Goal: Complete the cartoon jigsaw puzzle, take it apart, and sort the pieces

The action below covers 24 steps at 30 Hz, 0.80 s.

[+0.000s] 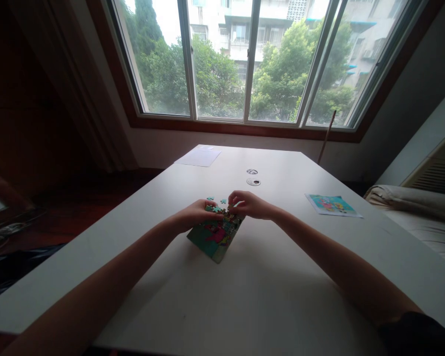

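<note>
A small colourful jigsaw puzzle (214,238) lies on the white table (267,296), turned at an angle. My left hand (197,213) rests on its far left edge with fingers curled around teal puzzle pieces (217,209). At the puzzle's far corner my right hand (247,204) is pinched over it, fingertips pressed together on a piece too small to make out. A few loose teal pieces (223,200) lie just beyond the hands.
A colourful picture sheet (333,204) lies to the right. A white paper (199,156) sits at the far left corner, two round cable holes (253,181) near the middle. A wide window (252,59) is behind, a sofa (419,212) to the right.
</note>
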### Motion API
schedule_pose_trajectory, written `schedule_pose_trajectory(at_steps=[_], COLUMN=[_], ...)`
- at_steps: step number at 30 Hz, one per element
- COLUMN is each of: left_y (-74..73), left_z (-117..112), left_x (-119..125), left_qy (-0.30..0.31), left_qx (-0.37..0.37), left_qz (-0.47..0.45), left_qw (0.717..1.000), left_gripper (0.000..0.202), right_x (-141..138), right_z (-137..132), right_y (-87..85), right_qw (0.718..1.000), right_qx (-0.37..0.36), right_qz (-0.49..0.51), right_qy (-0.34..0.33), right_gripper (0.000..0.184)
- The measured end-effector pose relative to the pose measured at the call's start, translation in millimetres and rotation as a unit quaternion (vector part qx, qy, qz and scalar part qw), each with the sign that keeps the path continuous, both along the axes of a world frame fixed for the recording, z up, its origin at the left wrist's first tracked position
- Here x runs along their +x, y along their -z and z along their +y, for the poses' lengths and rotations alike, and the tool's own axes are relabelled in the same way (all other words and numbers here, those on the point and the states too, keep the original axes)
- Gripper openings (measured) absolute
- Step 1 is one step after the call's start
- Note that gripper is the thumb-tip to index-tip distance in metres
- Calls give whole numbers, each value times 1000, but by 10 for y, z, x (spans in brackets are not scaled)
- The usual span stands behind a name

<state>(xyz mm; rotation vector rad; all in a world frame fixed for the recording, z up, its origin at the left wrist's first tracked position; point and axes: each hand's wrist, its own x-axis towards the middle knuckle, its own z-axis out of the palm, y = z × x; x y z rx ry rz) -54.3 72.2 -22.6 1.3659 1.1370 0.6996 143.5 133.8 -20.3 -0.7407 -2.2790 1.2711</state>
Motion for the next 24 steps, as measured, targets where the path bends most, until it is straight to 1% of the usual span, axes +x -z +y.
schedule_pose_trajectory(at_steps=[3, 5, 8, 10, 13, 15, 17, 20, 22, 24], left_y=[43, 68, 92, 106, 140, 176, 215, 241, 216, 162], left_z=[7, 4, -9, -12, 16, 62, 119, 173, 163, 114], left_x=[8, 17, 43, 67, 89, 76, 40, -22, -34, -7], left_qy=[-6, -3, 7, 0, -25, -51, -82, -102, -108, -116], left_qx=[15, 22, 19, 20, 47, 86, 137, 223, 283, 334], left_qz=[3, 13, 21, 17, 18, 51, 111, 208, 258, 285], left_qw=[1000, 1000, 1000, 1000, 998, 994, 981, 947, 918, 891], left_gripper=[37, 36, 37, 38, 39, 38, 37, 35, 33, 33], right_x=[-16, -38, -78, -98, -116, -123, -127, -137, -149, -174], right_z=[6, 6, -4, -16, -32, -35, -33, -21, -10, -1], right_y=[45, 82, 133, 153, 162, 161, 160, 168, 186, 213], right_qw=[999, 998, 994, 989, 984, 983, 981, 975, 972, 973], right_qx=[-44, -47, 14, 60, 101, 119, 131, 140, 130, 103], right_qz=[-15, -33, -61, -75, -82, -75, -63, -46, -29, -2], right_qy=[4, 29, 88, 113, 120, 121, 128, 168, 193, 208], right_gripper=[19, 18, 15, 15, 16, 16, 15, 16, 17, 19])
